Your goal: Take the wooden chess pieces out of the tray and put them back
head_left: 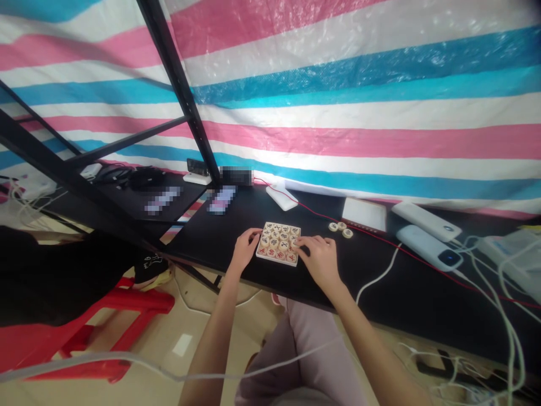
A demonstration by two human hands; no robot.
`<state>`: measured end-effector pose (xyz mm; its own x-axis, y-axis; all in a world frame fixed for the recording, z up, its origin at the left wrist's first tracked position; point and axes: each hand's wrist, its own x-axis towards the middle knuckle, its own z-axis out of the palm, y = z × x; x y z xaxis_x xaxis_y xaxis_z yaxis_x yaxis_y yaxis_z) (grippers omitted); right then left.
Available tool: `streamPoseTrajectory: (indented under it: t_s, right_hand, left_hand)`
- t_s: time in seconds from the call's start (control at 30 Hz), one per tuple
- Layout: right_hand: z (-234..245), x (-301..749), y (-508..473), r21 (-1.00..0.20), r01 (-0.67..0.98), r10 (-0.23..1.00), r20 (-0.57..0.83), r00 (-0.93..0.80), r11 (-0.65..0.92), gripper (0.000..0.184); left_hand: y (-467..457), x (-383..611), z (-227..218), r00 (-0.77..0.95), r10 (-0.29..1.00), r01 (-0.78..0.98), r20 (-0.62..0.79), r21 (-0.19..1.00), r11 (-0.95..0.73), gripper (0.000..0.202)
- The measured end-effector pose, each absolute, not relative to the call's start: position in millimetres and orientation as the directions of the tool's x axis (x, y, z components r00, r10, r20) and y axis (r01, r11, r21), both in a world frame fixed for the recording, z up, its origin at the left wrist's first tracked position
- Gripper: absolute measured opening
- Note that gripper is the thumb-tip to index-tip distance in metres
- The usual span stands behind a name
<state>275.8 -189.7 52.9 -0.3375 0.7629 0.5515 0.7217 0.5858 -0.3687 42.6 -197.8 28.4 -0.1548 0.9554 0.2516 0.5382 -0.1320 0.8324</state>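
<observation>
A shallow white box [275, 261] sits on the black table, filled with rows of round Chinese chess pieces [274, 243]. Black characters mark the upper rows; the row nearest me has red ones. My left hand [245, 248] grips the box's left edge, thumb and fingers bent against it. At the right side of the box, my right hand [319, 254] has its fingertips closed on a Chinese chess piece [295, 241], partly hidden by the fingers. Three loose Chinese chess pieces [341, 226] lie on the table farther right.
Behind the box are a white flat device [282, 197], a phone [222, 200] and a notebook [364, 214]. Power banks [426, 221] with white cables lie to the right. A red wire [313, 212] crosses the table [253, 211]. At left stand a black metal frame [177, 84] and a red stool [139, 304] beside another person's dark clothing.
</observation>
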Motion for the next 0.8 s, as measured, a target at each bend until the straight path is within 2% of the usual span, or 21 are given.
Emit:
streamPoseTrajectory:
  t_s: [0.23, 0.63, 0.8]
  right_hand:
    - [44, 274, -187, -0.363, 0.727, 0.763, 0.551, -0.337, 0.583, 0.016]
    - [41, 268, -198, -0.279, 0.76, 0.748, 0.547, -0.376, 0.586, 0.017]
    - [47, 268, -201, -0.287, 0.759, 0.75, 0.549, -0.37, 0.585, 0.019]
  left_hand:
    - [-197, 42, 27, -0.151, 0.952, 0.536, 0.265, 0.832, -0.146, 0.025]
    - [-197, 42, 28, -0.161, 0.954, 0.539, 0.252, 0.832, -0.128, 0.024]
    - [-197, 43, 28, -0.17, 0.954, 0.542, 0.248, 0.832, -0.12, 0.024]
